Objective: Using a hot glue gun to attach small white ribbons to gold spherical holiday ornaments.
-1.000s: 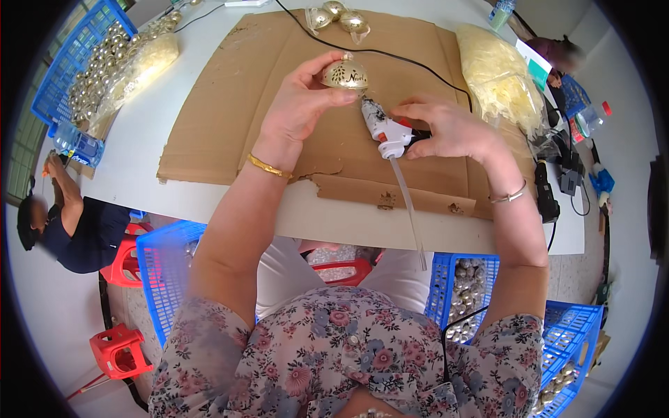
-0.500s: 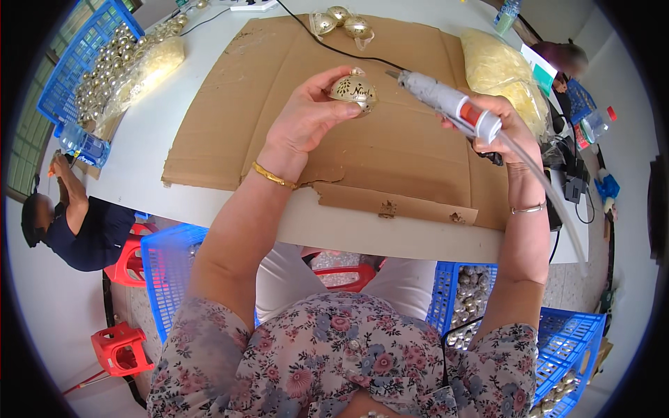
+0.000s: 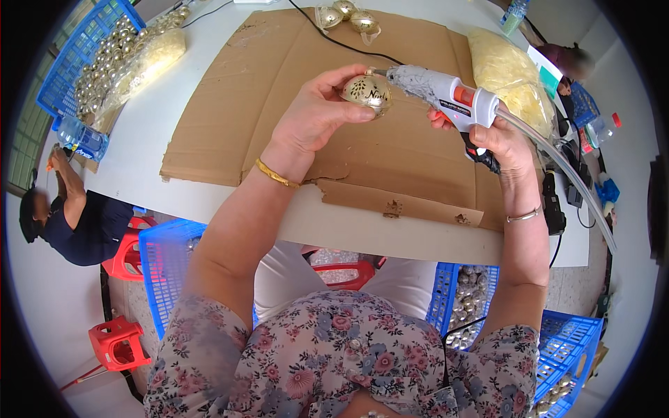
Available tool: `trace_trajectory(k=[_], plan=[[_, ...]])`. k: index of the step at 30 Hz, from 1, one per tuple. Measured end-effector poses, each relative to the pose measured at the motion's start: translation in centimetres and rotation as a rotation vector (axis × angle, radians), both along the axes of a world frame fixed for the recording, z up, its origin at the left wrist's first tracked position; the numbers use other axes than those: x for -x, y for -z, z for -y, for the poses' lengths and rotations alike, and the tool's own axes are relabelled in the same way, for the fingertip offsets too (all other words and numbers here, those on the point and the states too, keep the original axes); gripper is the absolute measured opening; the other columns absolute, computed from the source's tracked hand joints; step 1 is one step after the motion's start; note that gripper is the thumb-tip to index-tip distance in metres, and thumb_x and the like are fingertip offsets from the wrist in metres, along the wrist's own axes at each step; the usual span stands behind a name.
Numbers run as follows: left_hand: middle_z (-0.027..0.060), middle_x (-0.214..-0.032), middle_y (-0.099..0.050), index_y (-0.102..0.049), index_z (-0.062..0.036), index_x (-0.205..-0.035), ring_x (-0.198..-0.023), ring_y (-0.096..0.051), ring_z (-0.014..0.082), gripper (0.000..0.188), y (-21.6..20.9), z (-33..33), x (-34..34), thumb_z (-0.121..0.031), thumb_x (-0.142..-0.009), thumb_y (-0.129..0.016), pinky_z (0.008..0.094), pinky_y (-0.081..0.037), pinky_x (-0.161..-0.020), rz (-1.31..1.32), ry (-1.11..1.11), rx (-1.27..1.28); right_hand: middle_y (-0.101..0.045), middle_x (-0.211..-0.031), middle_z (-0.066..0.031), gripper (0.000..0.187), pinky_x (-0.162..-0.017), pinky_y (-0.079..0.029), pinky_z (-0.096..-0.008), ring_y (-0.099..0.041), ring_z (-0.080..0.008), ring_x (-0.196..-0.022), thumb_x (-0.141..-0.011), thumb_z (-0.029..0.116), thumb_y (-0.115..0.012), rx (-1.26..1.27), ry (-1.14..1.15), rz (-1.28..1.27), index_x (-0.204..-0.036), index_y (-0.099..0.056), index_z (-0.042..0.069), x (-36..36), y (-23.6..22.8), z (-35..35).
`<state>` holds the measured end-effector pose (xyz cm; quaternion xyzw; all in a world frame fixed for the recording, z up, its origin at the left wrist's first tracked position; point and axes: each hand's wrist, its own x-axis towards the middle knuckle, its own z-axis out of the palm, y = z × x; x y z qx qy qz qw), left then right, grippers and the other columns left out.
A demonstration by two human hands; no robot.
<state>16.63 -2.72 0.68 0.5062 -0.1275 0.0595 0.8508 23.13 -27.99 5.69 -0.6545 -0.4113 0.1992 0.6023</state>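
While the left hand (image 3: 313,115) pinches a round gold ornament (image 3: 366,95) between thumb and fingers, the right hand (image 3: 503,143) is wrapped round the handle of a white glue gun (image 3: 446,89). The ornament lies left of the gun, its capped top tipped toward the far side. The gun's long axis runs from right to left, its nozzle just beside that cap; I cannot tell whether they touch. The left hand is the nearer to the ornament, closed only enough to grip its side. From the gun's rear, a clear glue stick (image 3: 557,155) slants to the right and near. Under both hands, brown cardboard (image 3: 404,164) stretches to its torn near edge on the white tabletop (image 3: 390,233). Farther off lie three gold ornaments (image 3: 364,22); a bag of yellowish pieces (image 3: 503,66) borders the right side.
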Motion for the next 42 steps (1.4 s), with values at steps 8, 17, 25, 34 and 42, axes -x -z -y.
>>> trace_trajectory(k=[8,17,25,34,42], plan=[[0.0094,-0.114,-0.054,-0.049,-0.0023,-0.120,-0.100,-0.056,0.0209,0.057,0.04,-0.32,-0.12,0.011,-0.067,-0.063,0.0341,-0.051,-0.082,-0.006,0.037,-0.074,-0.061,-0.095,-0.0154,0.079,-0.081,-0.045,-0.0332,-0.059,-0.0236,-0.090,-0.061,0.048,-0.074,0.036,0.070,-0.048,-0.112,-0.051,-0.007,0.42,-0.19,-0.19],[0.0091,-0.114,-0.054,-0.049,-0.0027,-0.120,-0.099,-0.057,0.0207,0.056,0.14,-0.30,-0.14,0.010,-0.067,-0.064,0.0341,-0.051,-0.082,-0.015,0.026,-0.062,-0.061,-0.093,-0.0145,0.080,-0.081,-0.045,-0.0325,-0.058,-0.0225,-0.089,-0.059,0.047,-0.076,0.085,0.067,-0.054,-0.111,-0.051,-0.008,-0.18,0.01,0.06],[0.0089,-0.112,-0.055,-0.049,-0.0026,-0.119,-0.097,-0.058,0.0204,0.055,0.21,-0.38,-0.26,0.009,-0.068,-0.065,0.0338,-0.051,-0.082,-0.013,0.023,-0.054,-0.062,-0.092,-0.0126,0.083,-0.081,-0.045,-0.0297,-0.059,-0.0212,-0.088,-0.055,0.050,-0.077,0.115,0.086,-0.064,-0.110,-0.052,-0.007,-0.13,0.03,0.00],[0.0095,-0.112,-0.055,-0.048,-0.0013,-0.120,-0.098,-0.057,0.0207,0.056,0.10,-0.44,-0.16,0.009,-0.068,-0.065,0.0345,-0.051,-0.083,-0.025,0.035,-0.048,-0.063,-0.085,-0.0060,0.074,-0.049,-0.037,-0.0155,-0.051,-0.0044,-0.063,-0.058,0.051,-0.074,0.104,0.112,-0.011,-0.106,-0.055,-0.003,0.32,-0.20,-0.32],[0.0116,-0.111,-0.055,-0.047,-0.0006,-0.120,-0.099,-0.057,0.0218,0.055,0.12,-0.48,-0.21,0.009,-0.069,-0.065,0.0353,-0.050,-0.083,-0.014,0.023,-0.043,-0.063,-0.082,-0.0055,0.071,-0.050,-0.037,-0.0159,-0.051,-0.0043,-0.062,-0.059,0.050,-0.075,0.127,0.143,-0.012,-0.104,-0.056,-0.001,0.40,-0.32,-0.33]])
